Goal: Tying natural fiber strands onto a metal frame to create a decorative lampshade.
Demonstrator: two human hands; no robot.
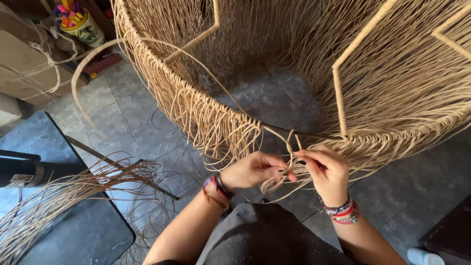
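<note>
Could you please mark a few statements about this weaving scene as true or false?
1. Both hands work tan cord at the rim of a large round frame. True: the left hand and right hand pinch cord strands at the frame rim.
2. The floor is wooden planks. False: it is grey tile floor.
3. Loose strands lie in a bundle at the left. True: the bundle lies over a dark seat.
4. Only the right wrist wears bracelets. False: both wrists wear them.
5. The rim is fully wrapped. False: a bare dark stretch shows above the hands.
</note>
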